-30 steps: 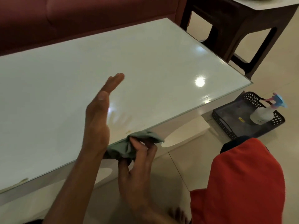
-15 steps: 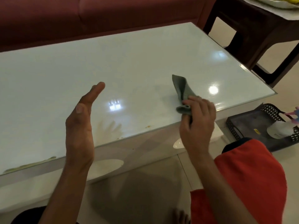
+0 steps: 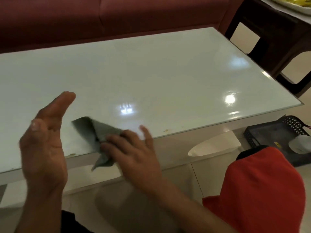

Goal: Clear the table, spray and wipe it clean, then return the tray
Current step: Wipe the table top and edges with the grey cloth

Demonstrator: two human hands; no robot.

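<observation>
I hold my left hand (image 3: 44,147) open and cupped at the near edge of the table (image 3: 168,73), my right hand (image 3: 133,148) pinching the grey cloth (image 3: 96,130) on the glass, and I'd sweep the 2 crumbs (image 3: 166,130) leftward into that palm, tray (image 3: 269,132) waiting on the floor

Glossy white table (image 3: 151,73) — grey cloth (image 3: 99,132) and crumbs (image 3: 166,130) at its near edge.

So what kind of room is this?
Probably a home living room: a low white table stands before a maroon sofa, with a dark side table beside it.
</observation>
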